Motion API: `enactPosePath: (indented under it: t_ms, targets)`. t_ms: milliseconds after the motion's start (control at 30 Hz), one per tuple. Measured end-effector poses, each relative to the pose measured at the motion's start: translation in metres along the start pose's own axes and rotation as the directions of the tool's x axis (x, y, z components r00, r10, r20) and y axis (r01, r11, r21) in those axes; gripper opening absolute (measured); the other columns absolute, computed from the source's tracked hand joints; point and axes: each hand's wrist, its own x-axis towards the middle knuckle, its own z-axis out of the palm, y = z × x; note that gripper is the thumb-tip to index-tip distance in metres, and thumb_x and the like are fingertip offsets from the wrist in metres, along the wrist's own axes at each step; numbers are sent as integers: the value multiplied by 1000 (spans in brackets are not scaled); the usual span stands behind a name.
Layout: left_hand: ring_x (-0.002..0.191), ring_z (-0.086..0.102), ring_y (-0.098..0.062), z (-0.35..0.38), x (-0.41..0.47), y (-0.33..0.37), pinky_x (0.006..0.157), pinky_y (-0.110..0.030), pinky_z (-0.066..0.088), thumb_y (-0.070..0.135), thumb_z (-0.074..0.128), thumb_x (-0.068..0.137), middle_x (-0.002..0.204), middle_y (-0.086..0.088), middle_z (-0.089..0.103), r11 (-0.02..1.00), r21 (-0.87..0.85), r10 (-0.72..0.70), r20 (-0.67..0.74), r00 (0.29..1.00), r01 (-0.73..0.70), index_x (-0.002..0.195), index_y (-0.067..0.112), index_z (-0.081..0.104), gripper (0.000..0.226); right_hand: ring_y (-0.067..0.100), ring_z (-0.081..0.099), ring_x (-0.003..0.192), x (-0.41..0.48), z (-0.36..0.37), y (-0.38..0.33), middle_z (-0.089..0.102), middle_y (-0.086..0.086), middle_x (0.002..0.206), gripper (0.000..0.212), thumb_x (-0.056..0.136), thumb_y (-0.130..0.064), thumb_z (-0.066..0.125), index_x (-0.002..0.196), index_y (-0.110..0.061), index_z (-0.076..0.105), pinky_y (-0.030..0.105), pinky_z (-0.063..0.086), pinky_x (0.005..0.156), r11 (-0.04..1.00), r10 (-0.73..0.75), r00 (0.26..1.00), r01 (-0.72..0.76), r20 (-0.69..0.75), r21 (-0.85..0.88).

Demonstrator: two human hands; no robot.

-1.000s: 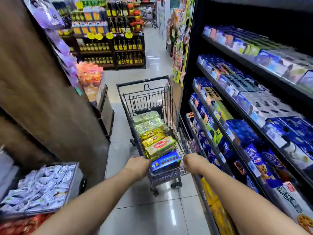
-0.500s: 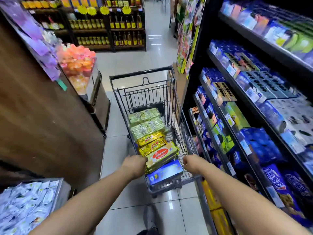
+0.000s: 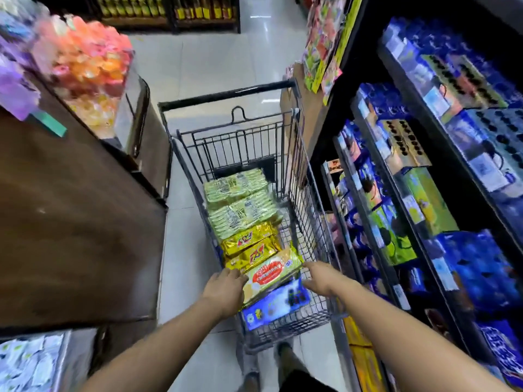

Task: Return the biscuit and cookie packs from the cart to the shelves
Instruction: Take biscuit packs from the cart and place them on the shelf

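Both your hands have left the cart (image 3: 307, 222) handle, left hand (image 3: 225, 290) and right hand (image 3: 318, 280) fingers apart at either end of the red-labelled biscuit pack (image 3: 270, 274) atop the cart's stack—light, crinkly, crushable, so lift by its ends.

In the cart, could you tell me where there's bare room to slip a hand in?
The cart is bare along its right wall, beside the green packs and gold packs. The left side is crowded; near the handle both hands flank the red-label pack.

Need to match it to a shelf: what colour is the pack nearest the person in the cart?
Blue pack, clearest in the head view.
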Motion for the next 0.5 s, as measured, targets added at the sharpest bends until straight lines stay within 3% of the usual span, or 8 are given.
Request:
enactPosePath:
  t_ms: [133,233,300,433,500]
  targets:
    - [149,20,-27,28,18,-5,121,-40,18,32,43,101,162,-5,25,996,-68,-53,-14,999,52,156,25,30,56,31,57,123,54,-2,11,58,16,138,62,92,-39,69,144,-13,47,28,44,91,994,-36,999,32,33,104]
    - [154,9,-28,47,24,-4,123,-42,10,31,42,101,167,-5,12,989,-97,-109,11,994,110,158,28,23,60,30,50,133,90,-2,18,47,15,150,82,89,-43,73,153,-10,34,30,42,103,978,-23,997,7,73,209]
    - [155,5,-30,59,27,-1,123,-45,7,31,43,100,168,-5,9,981,-122,-154,8,988,154,158,27,26,61,31,41,142,111,1,21,35,13,160,98,86,-51,73,159,-11,21,38,37,115,954,-3,993,-31,114,298]
    - [147,34,-35,78,31,5,120,-54,22,30,61,91,156,-11,42,966,-152,-217,-36,975,209,143,23,55,53,31,35,146,143,15,28,29,12,163,112,77,-59,77,160,-13,16,39,31,117,859,11,978,-115,207,500]
    - [145,37,-35,90,33,7,119,-55,24,32,62,90,154,-13,45,968,-127,-223,-40,974,216,140,22,58,51,30,35,146,152,22,32,29,10,163,120,72,-63,79,161,-16,14,43,29,119,798,-14,949,-180,316,576]
